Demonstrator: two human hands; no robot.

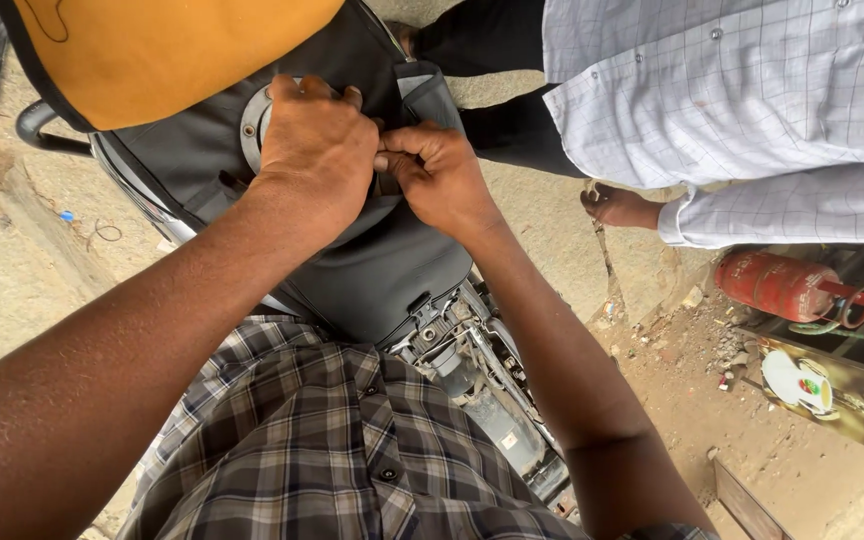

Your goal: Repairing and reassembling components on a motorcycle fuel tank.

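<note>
Black cover [372, 260] over the motorcycle tank: matt, smooth, leather-like vinyl, stitched seams. Filler cap ring [255, 125] at 11 o'clock of the left hand [317, 150]: dull bare metal. Orange-yellow panel [172, 50] at 12 o'clock: smooth matt sheet, black edging. Frame parts [482, 390] below the cover: grey metal, dusty, unpolished. Wearer's shirt [352, 450]: woven check cloth. Bystander's shirt [732, 100]: thin white checked cloth. Red cylinder [777, 285] at 3 o'clock: painted metal, scuffed. Ground [12, 280]: rough, dry earth.
</note>
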